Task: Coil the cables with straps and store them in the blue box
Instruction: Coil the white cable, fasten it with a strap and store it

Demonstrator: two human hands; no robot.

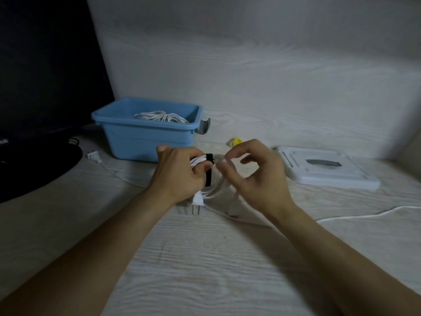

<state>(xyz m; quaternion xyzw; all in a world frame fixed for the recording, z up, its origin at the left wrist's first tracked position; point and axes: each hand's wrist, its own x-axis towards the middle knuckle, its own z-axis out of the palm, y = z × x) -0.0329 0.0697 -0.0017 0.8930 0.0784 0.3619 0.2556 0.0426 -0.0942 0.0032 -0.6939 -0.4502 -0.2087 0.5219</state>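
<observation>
Across the pale wood-grain table (205, 258) things lie in dim light: at far left a dark screen (45, 65) with a black rounded base, then the blue box (145, 135), smooth rectangular plastic with a rolled rim and a grey handle at its right end, holding two white coils (159, 116) already inside; to the right a flat white lid (323, 169) with a grey recessed slot lies well apart from the box. Near the middle, in front of the box, the left hand (180, 176) curls its fingers round a white cable (211, 181) gathered into loops, a plug hanging beneath it, and a thin black strap (209, 169) runs over the bundle beside the thumb. Just beside it the right hand (255, 176) hovers with bent fingers, thumb and forefinger close together at the strap's upper end, too blurred to tell whether they pinch it. Loose white cord trails right, another plug (93, 155) lies left of the box, and a small yellow object (234, 141) sits behind the hands
</observation>
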